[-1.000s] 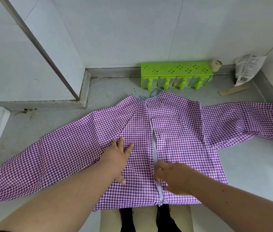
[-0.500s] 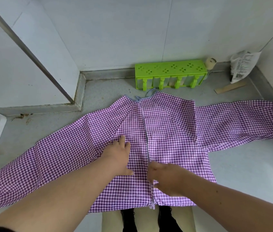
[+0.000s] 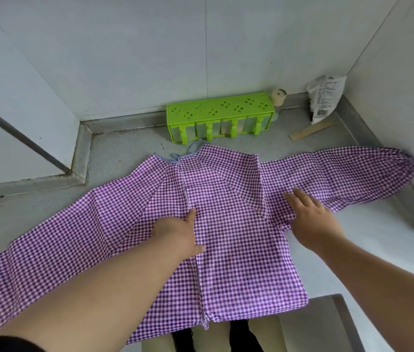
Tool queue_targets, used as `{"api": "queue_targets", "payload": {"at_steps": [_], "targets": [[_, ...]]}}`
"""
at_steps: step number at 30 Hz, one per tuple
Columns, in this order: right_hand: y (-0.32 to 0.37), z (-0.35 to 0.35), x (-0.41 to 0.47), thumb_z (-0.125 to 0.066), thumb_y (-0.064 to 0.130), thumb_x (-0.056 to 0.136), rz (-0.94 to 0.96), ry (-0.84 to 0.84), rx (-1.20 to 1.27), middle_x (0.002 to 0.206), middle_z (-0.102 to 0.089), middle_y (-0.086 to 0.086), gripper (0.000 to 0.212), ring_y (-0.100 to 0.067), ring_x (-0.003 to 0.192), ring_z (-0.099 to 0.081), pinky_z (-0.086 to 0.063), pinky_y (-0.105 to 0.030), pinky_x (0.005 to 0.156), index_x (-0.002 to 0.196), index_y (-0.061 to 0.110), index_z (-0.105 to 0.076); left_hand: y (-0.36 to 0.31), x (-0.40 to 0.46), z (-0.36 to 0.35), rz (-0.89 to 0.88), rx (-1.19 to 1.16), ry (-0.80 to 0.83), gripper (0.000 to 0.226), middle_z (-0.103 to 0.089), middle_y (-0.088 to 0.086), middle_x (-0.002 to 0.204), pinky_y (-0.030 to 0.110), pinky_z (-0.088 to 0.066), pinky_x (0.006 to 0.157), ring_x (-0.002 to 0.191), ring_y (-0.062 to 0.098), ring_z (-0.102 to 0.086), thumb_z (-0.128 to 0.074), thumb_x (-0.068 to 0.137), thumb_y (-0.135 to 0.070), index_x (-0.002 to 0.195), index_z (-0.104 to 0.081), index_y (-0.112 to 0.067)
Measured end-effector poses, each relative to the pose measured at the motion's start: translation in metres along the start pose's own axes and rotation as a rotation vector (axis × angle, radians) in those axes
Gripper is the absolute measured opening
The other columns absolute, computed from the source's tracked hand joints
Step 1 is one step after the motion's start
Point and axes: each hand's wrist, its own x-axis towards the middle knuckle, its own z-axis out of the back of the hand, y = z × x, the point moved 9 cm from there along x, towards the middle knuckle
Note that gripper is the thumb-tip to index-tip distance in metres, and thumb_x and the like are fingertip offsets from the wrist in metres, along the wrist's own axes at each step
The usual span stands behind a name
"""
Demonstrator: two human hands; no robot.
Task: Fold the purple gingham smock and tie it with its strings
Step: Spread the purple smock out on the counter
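We press the gingham smock (image 3: 239, 224) with flat left hand (image 3: 178, 232); right hand (image 3: 312, 219) splayed, seemingly empty, could drag panels askew.

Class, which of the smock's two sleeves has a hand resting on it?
The right sleeve, under the right hand; the left hand presses the body.

The smock (image 3: 239, 224) across the middle of the frame is purple-and-white gingham, its neck edge trimmed in blue-and-white stripes. Above it stands a lime-green rack (image 3: 220, 111) with cut-out patterns on top. The counter (image 3: 35, 214) is grey, the walls (image 3: 150, 47) white.
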Motion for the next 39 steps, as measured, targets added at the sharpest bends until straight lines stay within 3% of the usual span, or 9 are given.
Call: {"api": "queue_targets", "payload": {"at_steps": [6,12,14,17,20,26,32,35,39], "targets": [[-0.017,0.0,-0.009,-0.048,0.065,0.097,-0.061,0.067,-0.078,0.167,-0.03,0.004,0.075,-0.029,0.15,-0.036,-0.041,-0.051,0.117,0.162,0.037,-0.023,-0.004,0.011,-0.007,0.053,0.057,0.052,0.134,-0.069,0.006,0.114,0.039,-0.058,0.088,0.091,0.024,-0.068,-0.044,0.075,-0.097,0.158,0.031,-0.024],[-0.029,0.017,-0.025,-0.032,0.054,0.102,-0.153,0.05,-0.123,0.138,-0.05,-0.006,0.055,-0.029,0.121,-0.059,-0.054,-0.046,0.092,0.148,0.026,-0.041,-0.006,0.012,-0.006,0.076,0.093,0.082,0.135,-0.068,0.008,0.118,0.037,-0.059,0.083,0.088,0.022,-0.066,-0.044,0.075,-0.098,0.156,0.035,-0.023],[-0.023,0.026,-0.017,-0.038,0.038,0.103,-0.108,-0.034,-0.146,0.139,-0.049,-0.006,0.048,-0.029,0.124,-0.054,-0.052,-0.047,0.098,0.149,0.026,-0.041,-0.006,0.011,-0.005,0.077,0.101,0.086,0.134,-0.067,0.007,0.117,0.036,-0.059,0.083,0.088,0.021,-0.065,-0.044,0.076,-0.097,0.156,0.035,-0.022],[0.001,0.026,-0.001,-0.053,0.03,0.101,0.098,-0.013,-0.112,0.167,-0.024,-0.004,0.068,-0.031,0.151,-0.029,-0.034,-0.054,0.119,0.16,0.038,-0.021,-0.007,0.01,-0.004,0.076,0.11,0.093,0.133,-0.067,0.007,0.122,0.037,-0.058,0.086,0.091,0.022,-0.066,-0.044,0.078,-0.095,0.157,0.034,-0.021],[0.002,0.015,0.012,-0.064,0.056,0.094,0.14,0.111,-0.104,0.174,0.002,0.003,0.091,-0.03,0.16,-0.005,-0.018,-0.056,0.125,0.163,0.042,-0.006,-0.008,0.009,-0.003,0.074,0.111,0.097,0.132,-0.067,0.007,0.12,0.037,-0.058,0.087,0.092,0.021,-0.066,-0.044,0.079,-0.094,0.157,0.034,-0.021],[-0.05,0.012,0.025,-0.068,0.083,0.07,-0.094,0.21,-0.015,0.174,0.009,0.002,0.127,-0.032,0.16,-0.004,-0.024,-0.064,0.122,0.165,0.035,0.002,-0.008,0.007,-0.002,0.081,0.078,0.091,0.132,-0.069,0.007,0.11,0.035,-0.057,0.08,0.086,0.021,-0.066,-0.046,0.079,-0.094,0.156,0.035,-0.025],[0.026,0.035,0.024,-0.058,0.065,0.092,0.162,0.026,-0.043,0.174,-0.003,-0.003,0.092,-0.032,0.158,-0.011,-0.026,-0.059,0.122,0.163,0.038,-0.006,-0.008,0.004,0.002,0.078,0.052,0.089,0.131,-0.069,0.007,0.115,0.039,-0.056,0.088,0.091,0.023,-0.067,-0.049,0.08,-0.092,0.157,0.034,-0.026],[0.086,0.017,0.011,-0.059,0.06,0.095,0.413,0.11,-0.05,0.174,0.003,0.005,0.089,-0.026,0.159,-0.008,-0.022,-0.055,0.124,0.162,0.045,-0.003,-0.008,0.003,0.006,0.025,0.027,0.043,0.126,-0.07,0.003,0.111,0.037,-0.057,0.081,0.089,0.021,-0.067,-0.046,0.081,-0.092,0.159,0.029,-0.027],[0.103,-0.005,0.007,-0.062,0.064,0.092,0.426,0.2,-0.144,0.174,0.006,0.006,0.094,-0.023,0.16,-0.004,-0.023,-0.051,0.123,0.164,0.042,-0.005,0.012,0.002,0.024,-0.026,-0.11,-0.075,0.104,-0.071,-0.001,0.11,0.035,-0.058,0.075,0.086,0.018,-0.067,-0.038,0.093,-0.083,0.161,0.023,-0.036]]}}
